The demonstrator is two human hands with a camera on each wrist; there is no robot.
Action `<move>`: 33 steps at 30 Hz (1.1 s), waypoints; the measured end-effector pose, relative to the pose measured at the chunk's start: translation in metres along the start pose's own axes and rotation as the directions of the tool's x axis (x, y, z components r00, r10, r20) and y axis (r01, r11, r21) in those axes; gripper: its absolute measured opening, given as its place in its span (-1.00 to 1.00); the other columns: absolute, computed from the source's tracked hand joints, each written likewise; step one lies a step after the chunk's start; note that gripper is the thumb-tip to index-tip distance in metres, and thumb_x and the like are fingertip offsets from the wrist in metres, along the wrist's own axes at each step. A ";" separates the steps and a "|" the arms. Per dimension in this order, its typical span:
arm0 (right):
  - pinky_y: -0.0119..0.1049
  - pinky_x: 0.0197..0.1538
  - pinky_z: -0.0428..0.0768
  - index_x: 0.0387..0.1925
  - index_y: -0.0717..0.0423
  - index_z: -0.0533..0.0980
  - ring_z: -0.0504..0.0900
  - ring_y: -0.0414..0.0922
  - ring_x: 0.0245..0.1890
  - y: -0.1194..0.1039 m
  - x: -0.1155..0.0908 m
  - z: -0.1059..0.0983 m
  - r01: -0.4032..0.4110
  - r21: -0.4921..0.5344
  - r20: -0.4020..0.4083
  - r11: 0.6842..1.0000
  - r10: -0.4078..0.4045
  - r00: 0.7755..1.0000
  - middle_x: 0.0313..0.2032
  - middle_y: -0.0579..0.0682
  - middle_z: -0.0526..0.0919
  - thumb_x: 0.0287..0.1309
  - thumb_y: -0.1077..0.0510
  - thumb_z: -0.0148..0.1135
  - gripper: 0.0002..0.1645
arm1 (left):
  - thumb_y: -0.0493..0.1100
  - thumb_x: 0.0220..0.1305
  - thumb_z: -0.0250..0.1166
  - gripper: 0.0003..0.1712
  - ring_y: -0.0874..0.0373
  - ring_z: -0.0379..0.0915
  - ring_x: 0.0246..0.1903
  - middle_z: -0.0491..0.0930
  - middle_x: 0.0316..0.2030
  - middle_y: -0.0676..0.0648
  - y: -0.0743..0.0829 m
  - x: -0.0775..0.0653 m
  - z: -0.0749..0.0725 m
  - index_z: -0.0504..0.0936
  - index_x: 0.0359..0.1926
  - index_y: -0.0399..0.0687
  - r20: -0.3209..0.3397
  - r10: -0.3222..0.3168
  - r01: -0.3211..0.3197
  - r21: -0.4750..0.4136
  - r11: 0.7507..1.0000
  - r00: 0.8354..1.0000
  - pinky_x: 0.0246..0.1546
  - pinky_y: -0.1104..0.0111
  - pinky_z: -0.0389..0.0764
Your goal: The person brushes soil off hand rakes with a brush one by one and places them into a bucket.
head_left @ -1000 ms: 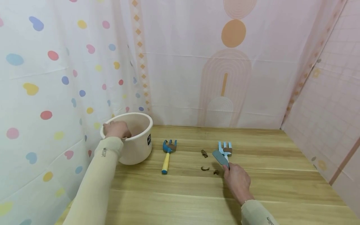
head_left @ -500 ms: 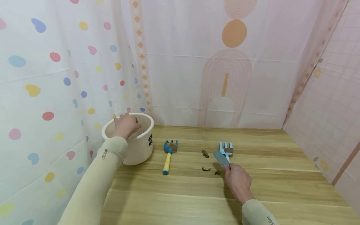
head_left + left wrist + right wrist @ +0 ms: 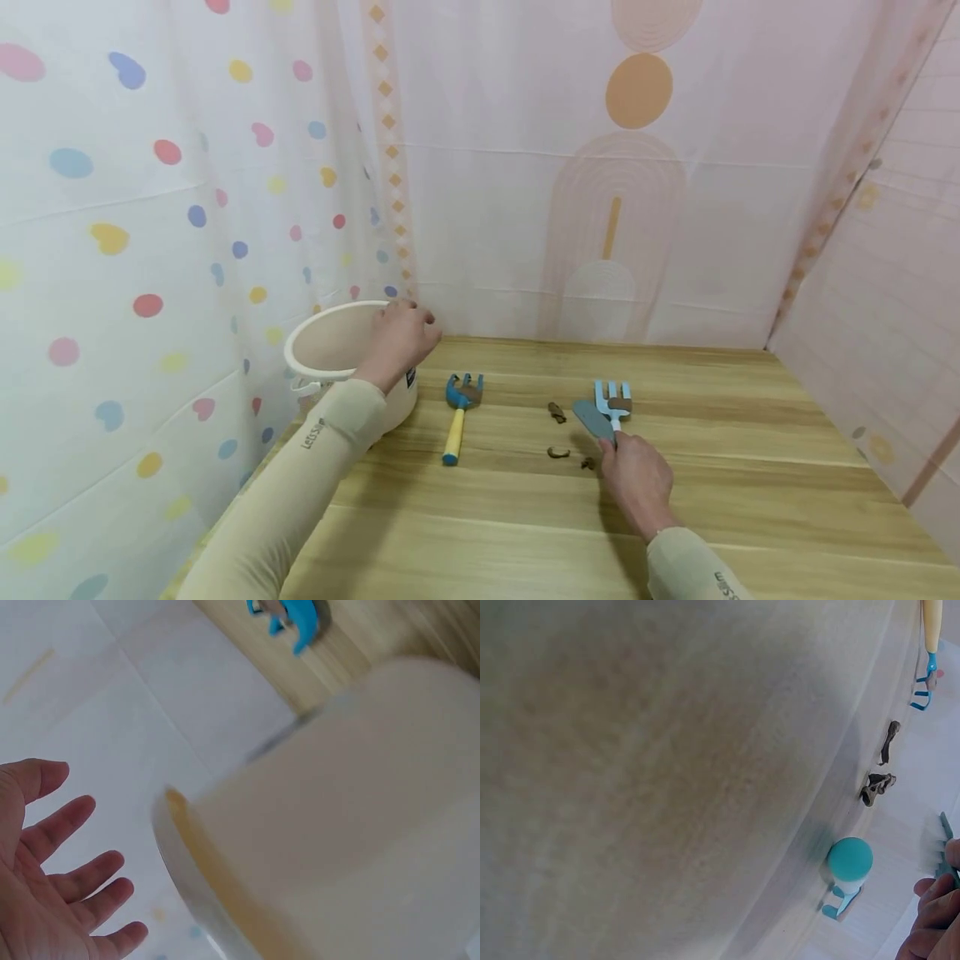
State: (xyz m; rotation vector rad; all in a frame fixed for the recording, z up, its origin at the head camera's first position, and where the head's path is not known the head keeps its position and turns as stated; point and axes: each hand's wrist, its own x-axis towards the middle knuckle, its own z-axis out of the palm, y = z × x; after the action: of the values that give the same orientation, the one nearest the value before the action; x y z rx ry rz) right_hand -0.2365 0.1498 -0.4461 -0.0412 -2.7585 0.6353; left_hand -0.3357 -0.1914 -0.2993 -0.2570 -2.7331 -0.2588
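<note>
My left hand (image 3: 399, 340) is above the right rim of a cream bucket (image 3: 328, 342). In the left wrist view its fingers are spread and hold nothing, apart from the bucket's rim. My right hand (image 3: 637, 479) grips a flat grey-blue scraper (image 3: 592, 419), its blade pointing up and left. Behind the scraper lies a light blue hand fork (image 3: 615, 400) with a brown patch on it; scraper and hand partly hide its handle. Left of the scraper, several brown dried scraps (image 3: 557, 412) lie on the wooden table. Whether the scraper touches the table I cannot tell.
A blue hand rake (image 3: 463, 392) with a yellow handle lies between the bucket and the scraps. Dotted and patterned curtains (image 3: 495, 208) hang behind and on both sides of the table (image 3: 510, 542).
My left hand has come up out of the bucket and moved right, over its right rim. The bucket leans more to the right. The right hand stays with the scraper; the head view shifts slightly.
</note>
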 end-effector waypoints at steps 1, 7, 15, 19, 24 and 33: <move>-0.23 -0.64 0.28 -0.48 0.13 0.48 0.35 -0.08 -0.65 0.000 0.000 0.000 0.003 0.000 0.000 1.000 -0.003 1.000 -0.62 -0.01 0.38 0.38 0.02 0.15 -0.66 | -0.06 0.29 0.19 -0.62 -0.23 0.40 0.07 0.55 0.04 -0.27 0.005 -0.002 0.003 0.70 -0.02 -0.18 -0.011 0.006 -0.007 -0.007 1.000 1.000 0.11 -0.10 0.34; -0.24 -0.64 0.28 -0.47 0.12 0.48 0.35 -0.09 -0.65 -0.001 0.003 0.000 0.017 0.011 -0.011 1.000 -0.017 1.000 -0.62 -0.02 0.40 0.38 0.02 0.16 -0.67 | -0.09 0.26 0.25 -0.67 -0.21 0.44 0.05 0.57 0.03 -0.25 0.026 -0.014 0.023 0.71 -0.05 -0.16 -0.072 0.063 -0.065 -0.026 0.998 0.995 0.05 -0.06 0.42; -0.26 -0.65 0.24 -0.57 0.05 0.38 0.32 -0.11 -0.68 -0.003 0.008 0.000 0.034 0.019 -0.023 0.999 -0.034 0.999 -0.67 -0.04 0.33 0.38 0.02 0.17 -0.61 | -0.03 0.32 0.25 -0.63 -0.13 0.45 0.06 0.59 0.03 -0.20 0.041 -0.028 0.053 0.68 0.04 -0.11 0.073 0.048 -0.049 0.016 0.999 0.996 0.11 0.05 0.44; -0.24 -0.65 0.27 -0.55 0.06 0.39 0.34 -0.10 -0.68 -0.004 0.012 -0.001 0.039 0.009 -0.023 0.999 -0.039 0.999 -0.67 -0.04 0.36 0.39 0.01 0.15 -0.61 | -0.03 0.34 0.27 -0.63 -0.12 0.46 0.01 0.60 -0.02 -0.19 0.043 -0.035 0.066 0.68 0.04 -0.14 0.113 0.038 -0.038 -0.002 0.999 0.993 0.07 0.04 0.43; -0.23 -0.64 0.29 -0.53 0.06 0.39 0.37 -0.09 -0.66 -0.008 0.020 -0.002 0.031 0.006 -0.001 1.000 -0.031 1.000 -0.65 -0.02 0.38 0.41 -0.01 0.12 -0.62 | -0.03 0.30 0.32 -0.72 -0.09 0.47 -0.16 0.59 -0.23 -0.14 0.041 -0.042 0.077 0.71 -0.17 -0.15 0.092 0.018 -0.017 -0.012 1.000 0.996 -0.08 0.04 0.48; -0.20 -0.61 0.35 -0.50 0.08 0.42 0.40 -0.07 -0.62 -0.019 0.032 0.002 0.032 -0.005 0.039 0.999 -0.032 0.999 -0.59 0.01 0.42 0.42 -0.02 0.10 -0.62 | 0.03 0.26 0.35 -0.55 0.07 0.45 -0.50 0.49 -0.59 -0.03 0.036 -0.052 0.096 0.48 -0.68 -0.04 0.180 -0.083 0.073 0.063 0.995 0.980 -0.37 0.21 0.53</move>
State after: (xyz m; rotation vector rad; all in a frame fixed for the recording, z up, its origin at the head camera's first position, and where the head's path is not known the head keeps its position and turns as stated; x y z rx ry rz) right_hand -0.2666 0.1352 -0.4306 0.0143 -2.7922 0.6270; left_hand -0.3144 -0.1436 -0.4013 -0.1657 -2.9311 -0.1870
